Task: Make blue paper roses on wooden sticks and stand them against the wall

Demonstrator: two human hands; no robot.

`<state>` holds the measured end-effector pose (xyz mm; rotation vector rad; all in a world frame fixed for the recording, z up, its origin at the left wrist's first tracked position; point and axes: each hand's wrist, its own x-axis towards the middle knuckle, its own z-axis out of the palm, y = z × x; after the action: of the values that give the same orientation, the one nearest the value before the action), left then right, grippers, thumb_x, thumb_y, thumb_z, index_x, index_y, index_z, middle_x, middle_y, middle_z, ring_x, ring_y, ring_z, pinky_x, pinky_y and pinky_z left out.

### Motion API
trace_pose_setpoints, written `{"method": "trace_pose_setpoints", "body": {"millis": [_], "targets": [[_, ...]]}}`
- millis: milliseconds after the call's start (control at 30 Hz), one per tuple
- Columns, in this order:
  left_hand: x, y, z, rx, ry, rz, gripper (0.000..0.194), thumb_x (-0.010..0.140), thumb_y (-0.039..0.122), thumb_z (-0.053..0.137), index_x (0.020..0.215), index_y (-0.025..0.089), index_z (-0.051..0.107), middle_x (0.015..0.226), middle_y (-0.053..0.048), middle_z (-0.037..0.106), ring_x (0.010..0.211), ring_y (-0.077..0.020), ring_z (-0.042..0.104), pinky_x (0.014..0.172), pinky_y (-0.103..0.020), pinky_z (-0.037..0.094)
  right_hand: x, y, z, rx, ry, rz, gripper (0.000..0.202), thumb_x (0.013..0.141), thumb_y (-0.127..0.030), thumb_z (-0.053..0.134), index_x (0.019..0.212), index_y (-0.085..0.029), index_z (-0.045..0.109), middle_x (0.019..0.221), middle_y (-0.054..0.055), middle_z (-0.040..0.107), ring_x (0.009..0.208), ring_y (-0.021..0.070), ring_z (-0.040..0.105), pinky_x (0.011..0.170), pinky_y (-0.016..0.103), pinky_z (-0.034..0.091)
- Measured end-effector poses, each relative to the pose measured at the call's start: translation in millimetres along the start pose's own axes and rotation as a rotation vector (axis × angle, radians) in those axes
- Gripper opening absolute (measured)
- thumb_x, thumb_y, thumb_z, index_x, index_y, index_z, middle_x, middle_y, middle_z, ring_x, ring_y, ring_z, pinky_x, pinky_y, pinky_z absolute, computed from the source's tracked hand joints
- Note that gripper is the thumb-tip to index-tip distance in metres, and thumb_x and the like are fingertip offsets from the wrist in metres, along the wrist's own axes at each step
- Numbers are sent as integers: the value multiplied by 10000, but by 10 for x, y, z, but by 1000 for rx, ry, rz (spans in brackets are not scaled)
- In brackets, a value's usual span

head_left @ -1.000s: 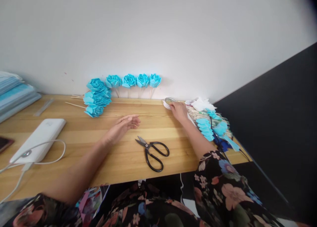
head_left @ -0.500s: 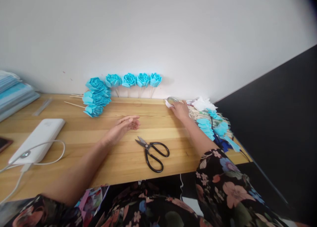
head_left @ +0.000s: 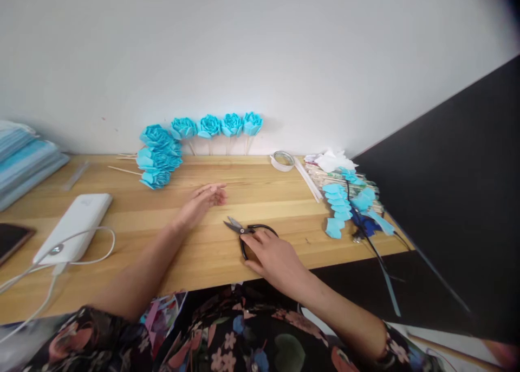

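Observation:
My right hand lies over the black handles of a pair of scissors on the table, fingers curled around them. The blades are parted and point up and to the left. To the left of the scissors my left hand hovers low over the wood with its fingers stretched out, slightly blurred, nothing in it. A roll of white tape stands at the back right of the table, beside some narrow white strips. Blue paper flowers on sticks lean against the wall.
More blue flowers lie in a stack at the back left. A white power bank with a cable and a phone are on the left. Blue paper petals and a bundle of sticks crowd the right end, near a dark panel.
My right hand has left the tape roll and come down to the scissors handles. The white strips now show beside the roll. My left hand has stayed nearly in place.

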<state>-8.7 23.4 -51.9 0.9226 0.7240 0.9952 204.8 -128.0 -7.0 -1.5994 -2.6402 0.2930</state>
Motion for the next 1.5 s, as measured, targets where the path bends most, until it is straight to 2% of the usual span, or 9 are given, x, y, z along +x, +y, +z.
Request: {"method": "trace_pose_setpoints", "body": {"millis": [200,333,433,567,733,933,1133,1333,1500], "targets": [[15,-35,20,15,60,32,344,691,343,788,963,142,723,847,-55,722,766,-165,654,772,-308,486,-43,265,126,-15,72,190,500,890,-266,660,1377,-186,579,1237,147,685,1105,323,669,873,437,579],[19,-42,28,115,29,52,175,684,313,696,721,151,641,648,-14,631,640,-125,565,684,-267,425,-46,899,118,-96,174,378,485,880,-243,621,1359,-177,579,1246,144,696,1111,318,678,882,422,564],[12,-53,26,163,-6,38,154,677,303,649,682,155,606,572,11,565,572,-104,483,623,-251,359,46,1412,58,-187,230,528,448,919,-306,593,1336,-144,589,1186,160,719,1027,332,701,820,428,565],[2,-76,12,220,-38,17,140,689,299,601,692,160,586,527,46,485,519,-85,392,574,-242,273,260,1716,-39,-294,346,532,394,965,-324,532,1265,-91,637,1106,196,733,994,365,688,832,472,553],[-20,-73,21,283,-59,-21,166,695,325,574,702,161,596,533,53,444,521,-86,357,559,-243,252,674,1436,-16,-123,495,210,320,971,-211,423,1154,-126,672,1124,161,731,1059,319,681,922,438,536],[-34,-18,40,372,-119,-34,126,780,175,533,718,164,642,581,40,477,563,-100,375,578,-253,279,1188,1005,191,184,224,-44,286,942,-217,396,996,-217,676,991,66,785,877,250,750,755,360,559],[-34,-20,15,442,-170,17,229,824,43,506,727,157,679,722,12,634,677,-117,516,688,-252,398,1337,971,336,240,193,-95,317,930,-249,376,896,-235,691,937,31,798,840,240,762,721,348,557],[-20,-21,35,651,-180,97,259,823,1,510,730,142,707,761,-12,706,711,-123,584,694,-221,460,1310,1016,365,214,231,-90,344,941,-268,393,997,-235,731,973,52,806,857,233,770,722,324,570],[-222,148,-11,871,-11,250,265,861,73,479,899,136,733,800,-36,724,686,-141,592,715,-252,468,1312,983,380,236,260,-75,341,977,-337,427,1100,-250,733,1051,54,805,887,239,774,733,333,592]]}}
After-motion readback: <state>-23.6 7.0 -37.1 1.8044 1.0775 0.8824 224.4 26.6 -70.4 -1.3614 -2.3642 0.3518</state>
